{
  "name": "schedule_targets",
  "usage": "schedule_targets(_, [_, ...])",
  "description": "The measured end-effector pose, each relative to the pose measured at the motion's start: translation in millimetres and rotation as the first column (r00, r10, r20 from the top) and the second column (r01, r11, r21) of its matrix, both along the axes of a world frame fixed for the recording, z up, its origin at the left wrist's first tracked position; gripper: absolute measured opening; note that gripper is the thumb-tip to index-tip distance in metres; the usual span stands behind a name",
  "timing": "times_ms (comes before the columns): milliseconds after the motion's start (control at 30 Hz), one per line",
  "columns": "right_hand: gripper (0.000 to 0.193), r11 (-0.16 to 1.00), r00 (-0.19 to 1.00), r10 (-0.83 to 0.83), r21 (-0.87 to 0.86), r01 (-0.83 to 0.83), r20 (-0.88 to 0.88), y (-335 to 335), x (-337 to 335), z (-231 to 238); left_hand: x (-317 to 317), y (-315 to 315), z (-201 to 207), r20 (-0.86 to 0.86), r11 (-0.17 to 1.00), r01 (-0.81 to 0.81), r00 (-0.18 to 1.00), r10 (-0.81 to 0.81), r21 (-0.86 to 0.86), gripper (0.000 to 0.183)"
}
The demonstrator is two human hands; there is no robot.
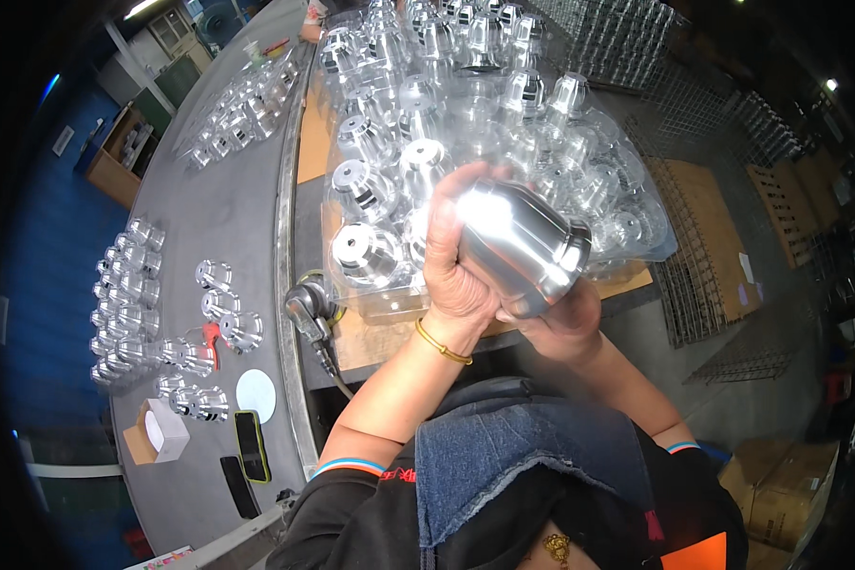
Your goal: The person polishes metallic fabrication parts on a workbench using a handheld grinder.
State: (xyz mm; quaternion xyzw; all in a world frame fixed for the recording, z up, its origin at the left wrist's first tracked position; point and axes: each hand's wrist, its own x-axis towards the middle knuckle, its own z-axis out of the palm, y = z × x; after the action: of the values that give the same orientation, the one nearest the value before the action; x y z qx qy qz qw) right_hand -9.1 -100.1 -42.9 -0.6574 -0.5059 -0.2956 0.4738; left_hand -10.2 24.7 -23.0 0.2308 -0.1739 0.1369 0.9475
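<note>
While left hand [458, 282] clasps a silver cup [522, 242] — right hand [572, 326] supports it below.

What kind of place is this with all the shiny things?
It's probably a workshop or small factory. Lots of matching shiny silver pieces sit in a clear plastic tray, more are grouped on a long grey table, and there are wire racks off to the right.

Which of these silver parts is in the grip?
The tilted part between the left grip and right grip; those in the tray and on the table are in neither.
</note>
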Motion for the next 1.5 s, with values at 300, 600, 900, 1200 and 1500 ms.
schedule_targets(300, [0.035,0.992,0.941,0.12,0.071,-0.102,-0.318,0,-7,-13,2,5,-5,-0.008,0.979,-0.182,0.983,0.184,0.086,0.046])
schedule_targets(600, [0.042,0.805,0.542,0.585,0.514,-0.296,-0.604,9,-15,-18,-6,14,4,0.004,0.86,-0.338,0.931,0.364,0.381,0.047])
schedule_targets(900, [0.031,0.849,0.497,0.525,0.381,-0.367,-0.691,-10,5,22,-18,16,0,0.115,0.804,-0.443,0.893,0.435,0.396,0.065])
schedule_targets(1200, [0.03,0.858,0.501,0.504,0.343,-0.382,-0.703,-10,14,43,-24,24,0,0.128,0.79,-0.416,0.906,0.404,0.451,0.089])
schedule_targets(1500, [0.026,0.896,0.548,0.436,0.292,-0.333,-0.714,-8,14,44,-25,28,-3,0.143,0.762,-0.436,0.895,0.422,0.479,0.09])
